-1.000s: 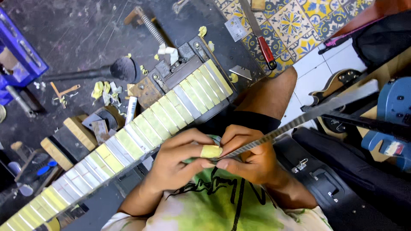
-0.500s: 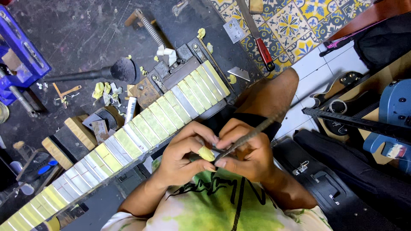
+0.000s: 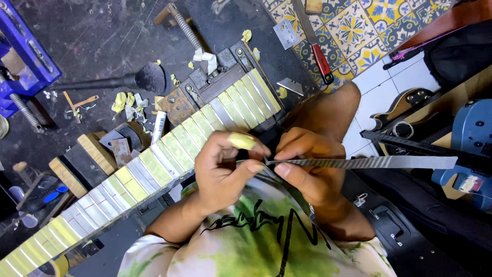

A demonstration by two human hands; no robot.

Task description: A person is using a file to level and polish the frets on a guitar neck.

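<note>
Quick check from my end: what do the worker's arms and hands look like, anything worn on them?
Both arms are bare to above the elbow, no gloves, watch or rings visible. The left hand has a strip of pale yellow tape wrapped round one finger. The right hand is plain. The short sleeves belong to a white and green tie-dye T-shirt with black lettering.

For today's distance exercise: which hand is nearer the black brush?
Left. The left hand sits down-right of the black brush; the right hand, gripping a metal file, lies farther beyond it.

Dark scuffed workbench (image 3: 102, 31) beside patterned yellow-blue floor tiles (image 3: 359, 31).
</note>
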